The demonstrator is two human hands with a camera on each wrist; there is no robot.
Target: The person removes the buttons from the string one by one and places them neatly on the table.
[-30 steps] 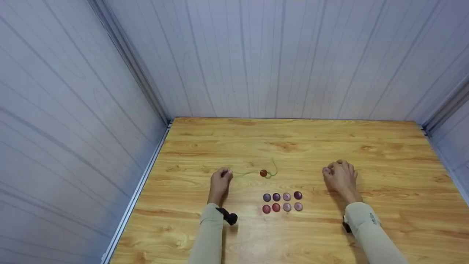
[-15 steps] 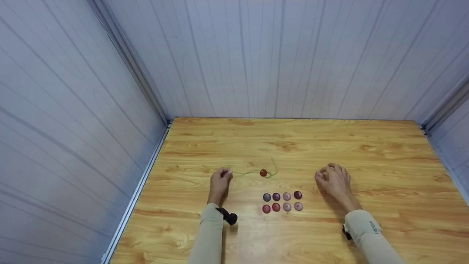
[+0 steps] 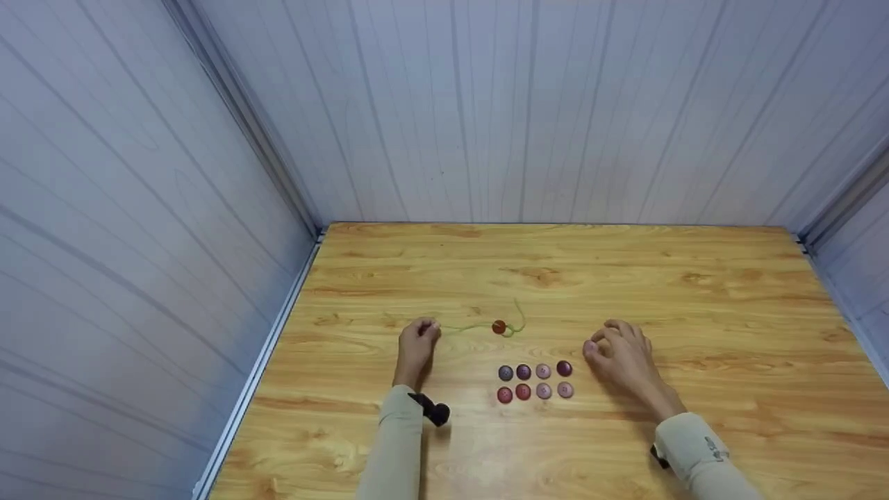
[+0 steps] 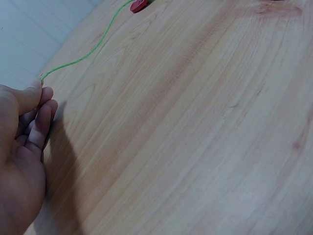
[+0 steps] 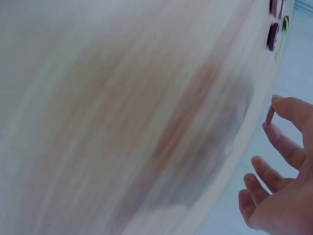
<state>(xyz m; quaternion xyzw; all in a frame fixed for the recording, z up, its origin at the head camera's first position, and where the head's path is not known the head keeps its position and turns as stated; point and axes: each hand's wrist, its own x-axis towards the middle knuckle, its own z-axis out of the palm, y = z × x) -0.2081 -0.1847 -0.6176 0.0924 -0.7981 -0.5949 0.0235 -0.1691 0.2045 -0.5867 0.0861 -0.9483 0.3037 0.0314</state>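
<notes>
Between thumb and fingertips, my left hand [image 3: 417,344] pinches one end of a thin green string [image 4: 90,53]. That string runs right across the table to a red button [image 3: 499,326] threaded on it, then loops and curls away. My right hand [image 3: 627,357] pinches a pinkish button [image 3: 590,347] by its edge, seen edge-on between thumb and index finger in the right wrist view; the other fingers are loosely bent. Left of that hand lie two rows of buttons, among them a dark purple one [image 3: 564,368], a light pink one [image 3: 565,389] and a red one [image 3: 505,394].
The wood-grain table [image 3: 729,298] is bounded by a pale panelled wall [image 3: 486,111] at the back and another panelled wall [image 3: 139,208] on the left. A black wrist camera [image 3: 436,414] sticks out beside the left sleeve.
My right hand, with the pinkish button, has moved left and toward me, nearer the button rows. The left hand, string and threaded button have stayed in place.
</notes>
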